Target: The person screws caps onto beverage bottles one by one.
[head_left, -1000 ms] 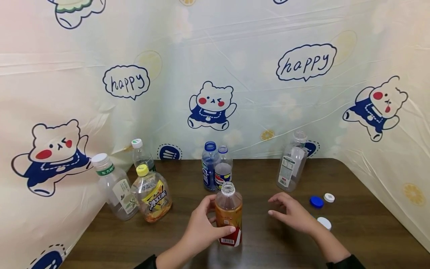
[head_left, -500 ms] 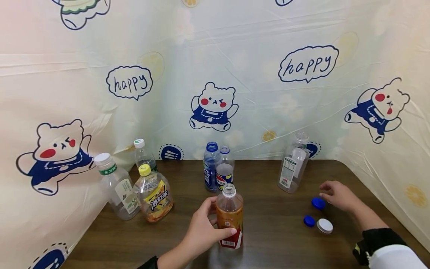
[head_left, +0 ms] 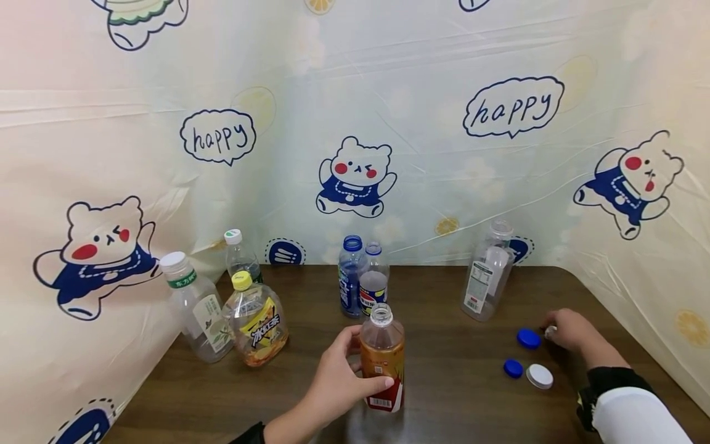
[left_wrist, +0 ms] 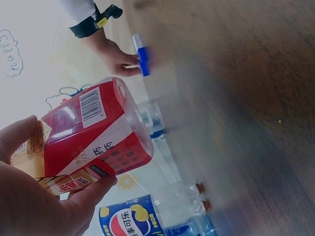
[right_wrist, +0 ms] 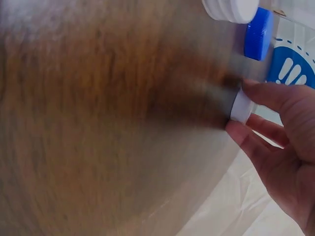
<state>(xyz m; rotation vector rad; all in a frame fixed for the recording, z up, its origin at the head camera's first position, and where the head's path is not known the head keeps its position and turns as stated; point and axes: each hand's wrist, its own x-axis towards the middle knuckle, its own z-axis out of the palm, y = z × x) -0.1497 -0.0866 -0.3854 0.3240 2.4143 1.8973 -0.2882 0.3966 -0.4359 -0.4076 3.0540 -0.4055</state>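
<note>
My left hand (head_left: 341, 376) grips a capless plastic drink bottle (head_left: 383, 354) with an orange and red label, holding it upright in the middle foreground. The thumb lies across the label's front, and the left wrist view shows the bottle's red lower part (left_wrist: 93, 125). Over at the right side of the table, my right hand (head_left: 577, 333) pinches a small white bottle cap (right_wrist: 241, 105) between thumb and fingers, low at the tabletop. Close beside it lie a large blue cap (head_left: 529, 338), a smaller blue cap (head_left: 513, 369) and a white cap (head_left: 539, 376).
Behind the held bottle stand an open blue bottle (head_left: 349, 280) and an open Pepsi-labelled bottle (head_left: 374, 283). A clear open bottle (head_left: 485, 280) is at back right. Several capped bottles, including a yellow-capped one (head_left: 257, 327), stand left. A printed cloth (head_left: 421, 154) hangs behind the table.
My right hand has moved right from near the held bottle to the white cap and now pinches it. The left hand keeps its hold on the bottle.
</note>
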